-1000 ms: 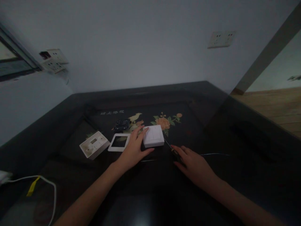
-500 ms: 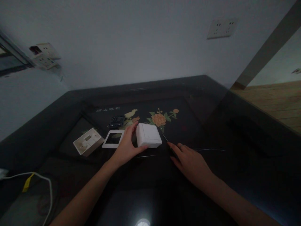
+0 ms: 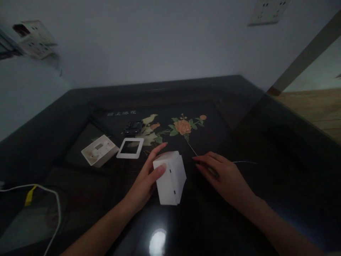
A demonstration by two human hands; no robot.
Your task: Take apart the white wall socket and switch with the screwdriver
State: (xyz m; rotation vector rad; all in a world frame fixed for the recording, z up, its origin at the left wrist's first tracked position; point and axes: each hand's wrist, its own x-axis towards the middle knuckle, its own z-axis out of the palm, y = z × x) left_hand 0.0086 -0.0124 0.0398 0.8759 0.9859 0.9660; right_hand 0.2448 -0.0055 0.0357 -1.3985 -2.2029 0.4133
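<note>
My left hand [image 3: 146,177] grips a white square switch box [image 3: 166,185], tilted up with a side wall facing me. Two small dark slots show along the seam between the box and its lid-like face. My right hand [image 3: 220,174] pinches a screwdriver [image 3: 192,149] with a thin metal shaft pointing up and left, apart from the box; its handle is hidden by the fingers. Left of the box lie a white square frame [image 3: 129,156], a black mounting part [image 3: 133,127] and an open white back box [image 3: 99,151].
The dark glossy table [image 3: 207,227] has a painted flower [image 3: 183,127] and bird. A white cable [image 3: 58,206] with a yellow tag [image 3: 30,195] runs along the left. A wall [image 3: 160,42] with sockets stands behind the table.
My left hand has lifted the white switch box off the table, brought it nearer and tipped it so its side shows. My right hand keeps the screwdriver. The view has shifted slightly.
</note>
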